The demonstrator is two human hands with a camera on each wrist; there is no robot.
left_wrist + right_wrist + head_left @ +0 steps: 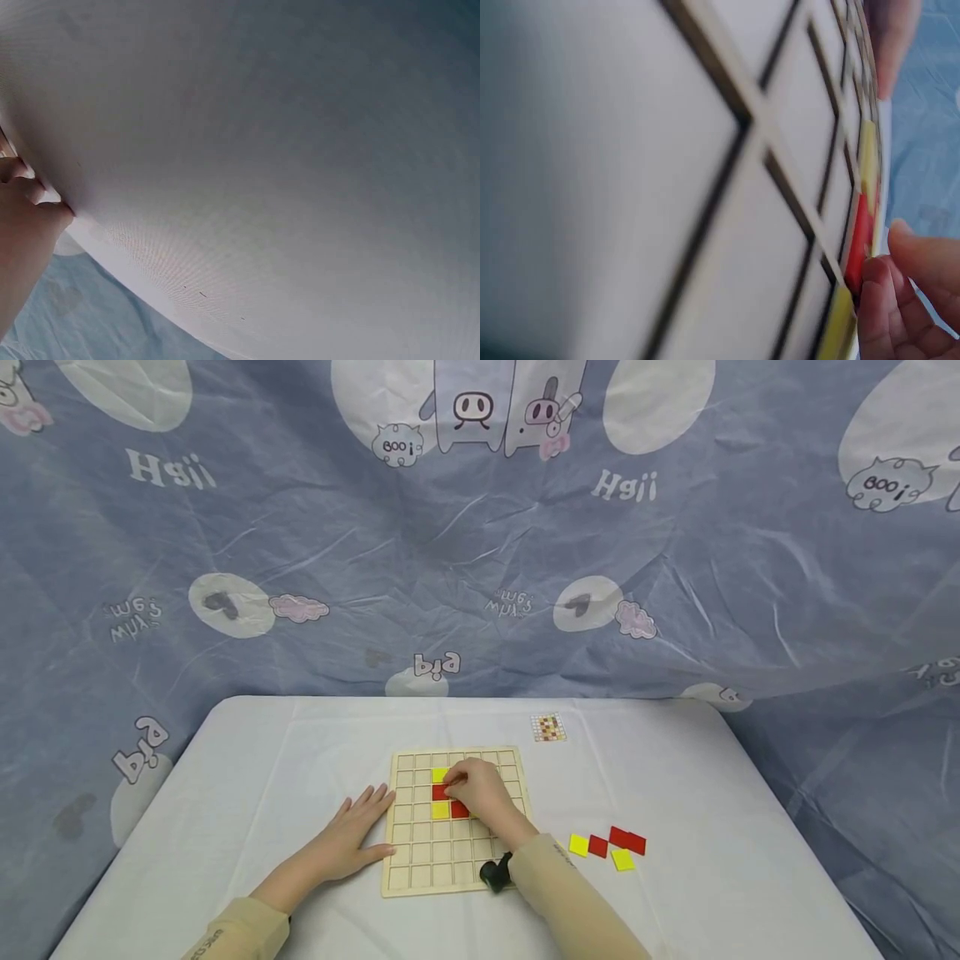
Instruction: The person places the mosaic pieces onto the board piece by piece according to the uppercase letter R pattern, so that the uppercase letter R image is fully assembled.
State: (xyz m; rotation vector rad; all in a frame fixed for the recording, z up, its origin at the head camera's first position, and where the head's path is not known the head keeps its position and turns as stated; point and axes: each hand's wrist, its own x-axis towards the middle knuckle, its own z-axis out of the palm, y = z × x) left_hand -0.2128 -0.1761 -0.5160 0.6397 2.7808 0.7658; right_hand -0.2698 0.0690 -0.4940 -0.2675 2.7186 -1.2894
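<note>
A pale wooden grid board (412,853) lies on the table. Yellow tiles (440,811) and red tiles (460,810) sit in some of its upper middle cells. My right hand (480,789) is over these cells, fingers bent, fingertips close to a red tile (439,792). In the right wrist view, the thumb and curled fingers (877,300) come down beside red and yellow tiles; whether a tile is between them is hidden. My left hand (347,838) lies spread on the table, its fingertips and thumb touching the board's left edge.
Right of the board lie several loose tiles, among them a yellow tile (622,860) and a red tile (597,846). A small printed pattern card (549,727) lies behind the board. The black wrist camera (495,874) hangs over the board's lower right. A patterned curtain (465,543) surrounds the white table (315,735).
</note>
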